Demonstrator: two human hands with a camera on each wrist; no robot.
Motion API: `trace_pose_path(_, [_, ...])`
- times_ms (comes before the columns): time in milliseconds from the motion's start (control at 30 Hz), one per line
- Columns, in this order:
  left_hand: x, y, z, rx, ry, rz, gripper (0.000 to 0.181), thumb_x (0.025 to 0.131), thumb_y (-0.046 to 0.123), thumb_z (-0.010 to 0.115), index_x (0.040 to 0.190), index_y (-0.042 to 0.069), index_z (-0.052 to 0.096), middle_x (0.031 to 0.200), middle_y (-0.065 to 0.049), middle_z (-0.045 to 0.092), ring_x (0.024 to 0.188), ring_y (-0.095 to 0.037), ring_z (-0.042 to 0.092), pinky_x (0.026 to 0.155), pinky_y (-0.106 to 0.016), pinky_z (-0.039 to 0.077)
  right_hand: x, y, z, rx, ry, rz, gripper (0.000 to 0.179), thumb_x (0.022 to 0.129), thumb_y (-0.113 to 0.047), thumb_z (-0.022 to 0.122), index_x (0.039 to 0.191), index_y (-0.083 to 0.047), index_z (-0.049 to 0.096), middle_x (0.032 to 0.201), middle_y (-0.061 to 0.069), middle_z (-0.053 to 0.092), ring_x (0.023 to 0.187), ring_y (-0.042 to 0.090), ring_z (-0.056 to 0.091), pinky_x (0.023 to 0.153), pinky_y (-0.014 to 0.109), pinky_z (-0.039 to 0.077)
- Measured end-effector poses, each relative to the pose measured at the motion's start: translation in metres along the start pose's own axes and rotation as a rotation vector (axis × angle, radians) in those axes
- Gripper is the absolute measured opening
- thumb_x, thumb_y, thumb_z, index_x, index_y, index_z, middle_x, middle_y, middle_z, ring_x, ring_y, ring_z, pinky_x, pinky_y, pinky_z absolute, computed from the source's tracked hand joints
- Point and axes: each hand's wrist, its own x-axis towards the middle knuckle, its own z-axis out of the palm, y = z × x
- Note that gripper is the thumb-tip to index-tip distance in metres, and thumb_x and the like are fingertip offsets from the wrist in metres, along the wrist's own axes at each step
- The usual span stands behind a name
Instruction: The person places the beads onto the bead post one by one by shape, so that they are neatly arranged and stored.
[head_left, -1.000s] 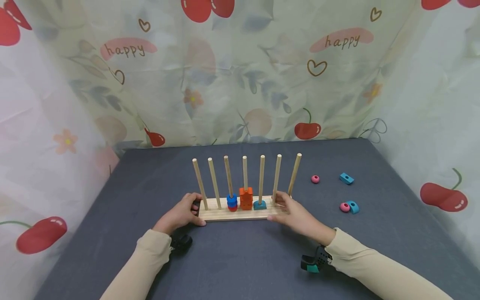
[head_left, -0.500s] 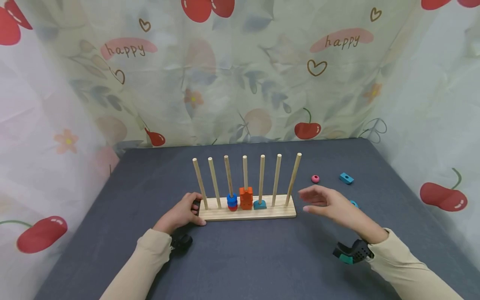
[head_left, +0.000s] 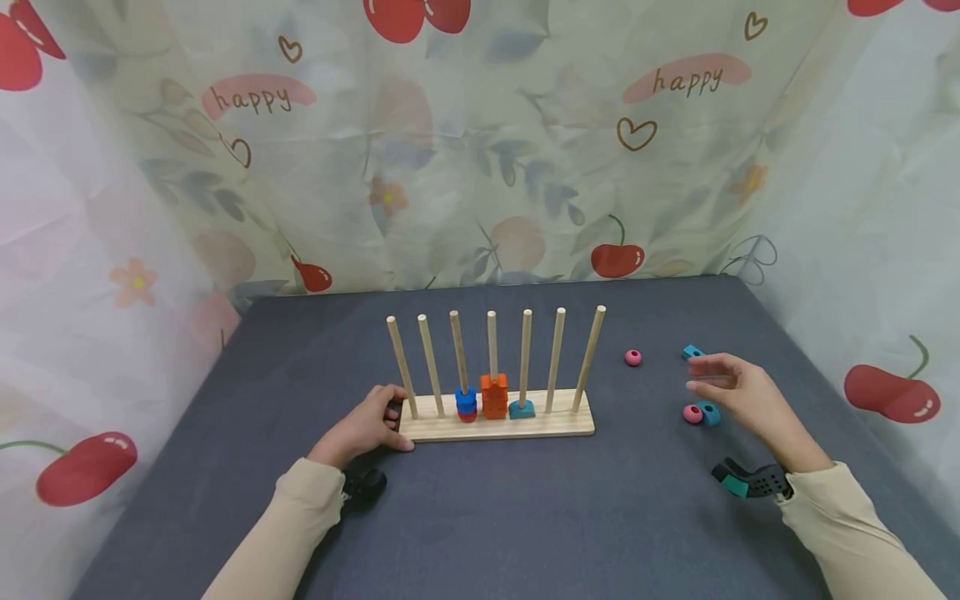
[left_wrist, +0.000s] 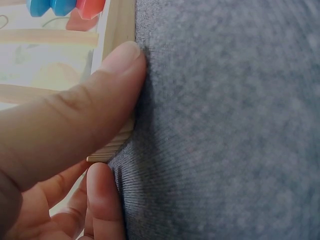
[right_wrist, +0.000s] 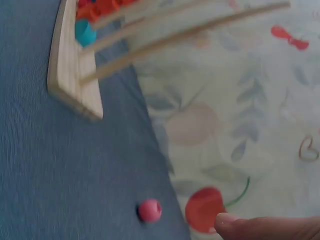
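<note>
A wooden peg board (head_left: 555, 425) with several upright dowels stands mid-table. Blue and red beads (head_left: 467, 404), an orange block stack (head_left: 494, 397) and a teal half-round block (head_left: 522, 409) sit on three of its pegs. My left hand (head_left: 371, 422) grips the board's left end, thumb (left_wrist: 120, 65) along the front edge and fingers round the end. Over the right side, my right hand (head_left: 742, 396) hovers with loosely bent fingers and holds nothing. Near it lie a blue rectangular block (head_left: 692, 352), partly covered by the fingers, a pink bead (head_left: 692, 414) and a blue arched block (head_left: 708, 413).
Another pink bead (head_left: 633, 357) lies on the dark table cloth (head_left: 525, 517), between the board and the right-hand blocks. A printed curtain (head_left: 465, 208) rises behind the table and along both sides.
My right hand has let go of the board's right end and moved right, over the loose blocks. The left hand keeps its grip on the board, which has not visibly moved.
</note>
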Motion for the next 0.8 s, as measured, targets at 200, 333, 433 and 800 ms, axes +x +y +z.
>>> trace_pose_path(200, [0.0,0.0,0.0,-0.002,0.0,-0.008,0.073,0.066,0.0,0.086,0.129,0.0,0.048,0.116,-0.016,0.043,0.101,-0.026,0.048,0.086,-0.038,0.046,0.005,0.025,-0.004,-0.062,-0.027,0.048,0.061,0.094,-0.036,0.063,0.135,0.005,0.047,0.132,0.03,0.053,0.112,0.035,0.06,0.088,0.054,0.047])
trace_pose_path(333, [0.0,0.0,0.0,-0.006,-0.001,-0.006,0.074,0.066,0.0,0.086,0.13,0.0,0.047,0.117,-0.016,0.043,0.102,-0.026,0.049,0.087,-0.039,0.046,0.006,0.036,-0.004,-0.099,-0.078,0.065,0.059,0.092,-0.028,0.066,0.133,0.01,0.047,0.13,0.033,0.052,0.115,0.046,0.053,0.087,0.054,0.047])
trace_pose_path(433, [0.0,0.001,-0.001,-0.006,-0.003,-0.008,0.075,0.067,0.0,0.086,0.13,-0.001,0.047,0.118,-0.016,0.042,0.102,-0.026,0.049,0.088,-0.039,0.046,0.008,0.043,-0.005,-0.106,-0.113,0.059,0.058,0.09,-0.021,0.069,0.131,0.013,0.048,0.128,0.034,0.054,0.112,0.044,0.055,0.086,0.051,0.049])
trace_pose_path(800, [0.0,0.0,0.001,-0.011,0.005,0.0,0.074,0.066,0.0,0.087,0.129,-0.002,0.047,0.118,-0.017,0.042,0.101,-0.026,0.048,0.087,-0.039,0.046,0.013,0.048,-0.004,-0.143,-0.146,0.09,0.052,0.087,-0.016,0.071,0.127,0.012,0.054,0.116,0.03,0.06,0.103,0.038,0.058,0.082,0.05,0.048])
